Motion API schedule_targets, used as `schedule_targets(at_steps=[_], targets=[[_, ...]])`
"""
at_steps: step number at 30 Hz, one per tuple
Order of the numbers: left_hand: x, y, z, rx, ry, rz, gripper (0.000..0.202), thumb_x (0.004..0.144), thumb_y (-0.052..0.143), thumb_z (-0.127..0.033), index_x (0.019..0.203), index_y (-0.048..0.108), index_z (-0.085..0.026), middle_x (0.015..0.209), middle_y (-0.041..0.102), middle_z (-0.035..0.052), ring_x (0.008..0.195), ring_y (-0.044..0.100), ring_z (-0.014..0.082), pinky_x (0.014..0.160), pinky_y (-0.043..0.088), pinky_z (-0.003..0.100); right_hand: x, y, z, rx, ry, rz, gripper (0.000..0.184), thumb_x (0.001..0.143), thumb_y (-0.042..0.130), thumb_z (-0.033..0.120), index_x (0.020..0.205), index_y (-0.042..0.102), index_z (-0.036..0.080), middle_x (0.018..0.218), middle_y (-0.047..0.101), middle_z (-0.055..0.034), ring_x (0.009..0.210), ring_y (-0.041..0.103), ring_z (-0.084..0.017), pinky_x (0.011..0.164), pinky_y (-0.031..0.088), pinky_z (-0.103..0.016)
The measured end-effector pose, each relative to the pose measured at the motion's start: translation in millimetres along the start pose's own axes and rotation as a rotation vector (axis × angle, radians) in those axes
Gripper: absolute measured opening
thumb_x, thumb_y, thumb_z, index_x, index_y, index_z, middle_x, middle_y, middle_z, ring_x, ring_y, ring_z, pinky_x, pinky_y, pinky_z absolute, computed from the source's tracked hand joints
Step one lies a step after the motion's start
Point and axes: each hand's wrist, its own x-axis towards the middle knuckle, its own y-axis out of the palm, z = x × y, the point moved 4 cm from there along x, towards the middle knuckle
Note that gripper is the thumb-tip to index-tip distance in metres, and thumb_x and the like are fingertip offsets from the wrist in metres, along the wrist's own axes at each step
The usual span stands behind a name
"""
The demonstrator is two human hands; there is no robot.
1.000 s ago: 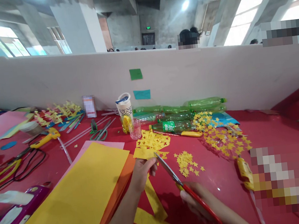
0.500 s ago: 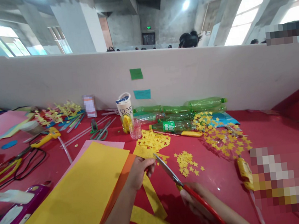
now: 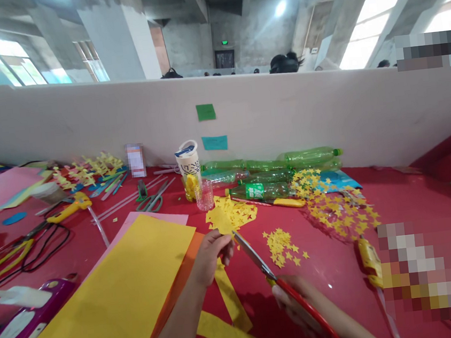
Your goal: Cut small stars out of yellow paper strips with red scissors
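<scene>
My left hand (image 3: 210,255) pinches a small piece of yellow paper (image 3: 220,222) and holds it up above the red table (image 3: 406,203). My right hand (image 3: 300,303) grips red-handled scissors (image 3: 280,281); their blade tips meet the lower edge of that paper piece. A long yellow paper strip (image 3: 231,295) lies on the table under the two hands. Small cut yellow stars (image 3: 282,246) lie just right of the blades.
Large yellow, orange and pink sheets (image 3: 110,299) lie at the left. Green plastic bottles (image 3: 274,172), a paper cup (image 3: 188,165), a clear cup (image 3: 204,194), more yellow stars (image 3: 333,200), glue guns (image 3: 370,261) and spare scissors (image 3: 154,199) stand near a white partition (image 3: 284,114).
My left hand has turned the yellow paper piece, which now stands more upright and looks smaller. The scissors and my right hand have hardly moved.
</scene>
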Motion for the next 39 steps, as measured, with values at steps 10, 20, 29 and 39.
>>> schedule_targets(at_steps=[10, 20, 29, 39], targets=[[0.7, 4.2, 4.8, -0.013, -0.001, -0.011, 0.022, 0.077, 0.059, -0.03, 0.062, 0.059, -0.014, 0.048, 0.055, -0.0018, 0.039, 0.046, 0.0072, 0.04, 0.034, 0.019, 0.4, 4.7, 3.6, -0.007, 0.022, -0.02, 0.057, 0.07, 0.047, 0.077, 0.067, 0.042, 0.021, 0.037, 0.029, 0.014, 0.026, 0.027, -0.003, 0.025, 0.022, -0.014], [0.5, 4.1, 3.6, -0.042, 0.024, -0.024, 0.021, 0.079, 0.058, -0.029, 0.063, 0.054, -0.015, 0.052, 0.057, -0.0021, 0.041, 0.048, 0.0076, 0.041, 0.036, 0.019, 0.7, 4.2, 0.4, -0.01, 0.041, -0.036, 0.053, 0.074, 0.049, 0.072, 0.066, 0.041, 0.021, 0.038, 0.03, 0.0135, 0.027, 0.024, -0.002, 0.027, 0.016, -0.016], [1.7, 2.5, -2.4, -0.001, 0.067, -0.017, 0.02, 0.081, 0.056, -0.029, 0.067, 0.053, -0.016, 0.055, 0.055, -0.0034, 0.043, 0.048, 0.0068, 0.043, 0.036, 0.019, 0.0, 2.6, -0.7, -0.08, 0.028, -0.027, 0.057, 0.072, 0.045, 0.077, 0.067, 0.04, 0.021, 0.039, 0.029, 0.0129, 0.03, 0.026, -0.003, 0.032, 0.016, -0.018], [2.3, 0.9, -1.2, 0.177, -0.001, 0.045, 0.019, 0.08, 0.054, -0.027, 0.064, 0.052, -0.016, 0.051, 0.054, -0.0038, 0.04, 0.046, 0.0066, 0.043, 0.036, 0.019, -5.1, -3.2, 17.9, -0.284, -0.146, -0.04, 0.055, 0.081, 0.037, 0.073, 0.066, 0.04, 0.019, 0.056, 0.029, 0.0078, 0.049, 0.027, -0.007, 0.044, 0.021, -0.02]])
